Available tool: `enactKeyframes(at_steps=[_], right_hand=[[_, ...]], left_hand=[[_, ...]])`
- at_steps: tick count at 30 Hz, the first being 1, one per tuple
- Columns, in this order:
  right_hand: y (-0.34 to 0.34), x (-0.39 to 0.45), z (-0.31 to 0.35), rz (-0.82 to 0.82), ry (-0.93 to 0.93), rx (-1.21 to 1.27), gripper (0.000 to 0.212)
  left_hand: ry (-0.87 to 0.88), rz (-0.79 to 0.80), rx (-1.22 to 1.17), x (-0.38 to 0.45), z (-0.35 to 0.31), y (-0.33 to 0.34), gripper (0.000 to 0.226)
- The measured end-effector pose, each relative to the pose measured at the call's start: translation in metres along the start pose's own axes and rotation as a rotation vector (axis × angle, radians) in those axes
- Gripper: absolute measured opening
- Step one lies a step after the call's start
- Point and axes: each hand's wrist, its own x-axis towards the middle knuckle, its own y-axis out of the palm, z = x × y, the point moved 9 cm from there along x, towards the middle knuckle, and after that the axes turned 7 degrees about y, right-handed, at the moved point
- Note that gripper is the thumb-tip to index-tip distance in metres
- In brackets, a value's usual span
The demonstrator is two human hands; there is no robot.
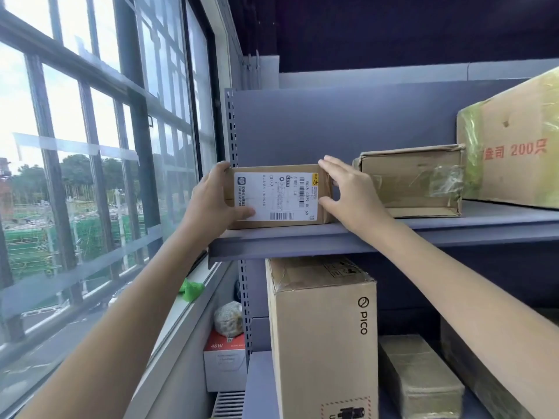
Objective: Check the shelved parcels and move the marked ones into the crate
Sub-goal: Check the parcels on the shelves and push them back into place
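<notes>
Now both hands clasp the labelled parcel (279, 197) on the shelf (348, 238): left hand (216, 198) at left end, right hand (348, 189) at right; markings seemingly unreadable.

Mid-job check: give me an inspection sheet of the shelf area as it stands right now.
Surface: grey upper shelf; parcels stand on it.
Job's things: small labelled parcel at the shelf's left end, white barcode label facing out; crate not seen.
Clutter: crumpled taped box to its right, large yellow-taped carton beyond; PICO box and wrapped packs on the lower shelf.
Grippers: left hand holds the parcel's left end; right hand holds its right end.
Cables: nothing seen.
Surroundings: window on the left, green object on the sill.
</notes>
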Motion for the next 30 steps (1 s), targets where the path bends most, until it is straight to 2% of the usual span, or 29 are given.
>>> enactKeyframes(at_steps=[10,15,18,21,26,30], right_hand=[[-0.006,0.0,-0.003,-0.065,0.052,0.039,0.058],[-0.008,-0.003,-0.006,-0.002,0.04,0.054,0.063],[-0.031,-0.007,-0.01,-0.082,0.023,0.106,0.059],[-0.066,-0.011,-0.025,-0.213,0.027,0.168,0.052],[-0.109,-0.016,-0.065,-0.264,0.068,0.206,0.047],[-0.137,-0.031,-0.116,-0.282,0.14,0.281,0.043]], left_hand=[[0.005,0.064,0.017,0.016,-0.003,0.011,0.072],[0.009,0.093,-0.004,0.016,-0.008,0.014,0.077],[-0.005,0.086,0.066,0.011,-0.012,0.009,0.086],[0.08,-0.01,0.195,0.004,-0.041,-0.002,0.088],[0.268,-0.111,0.135,-0.002,-0.124,0.015,0.062],[0.404,-0.135,0.082,-0.002,-0.183,0.059,0.049]])
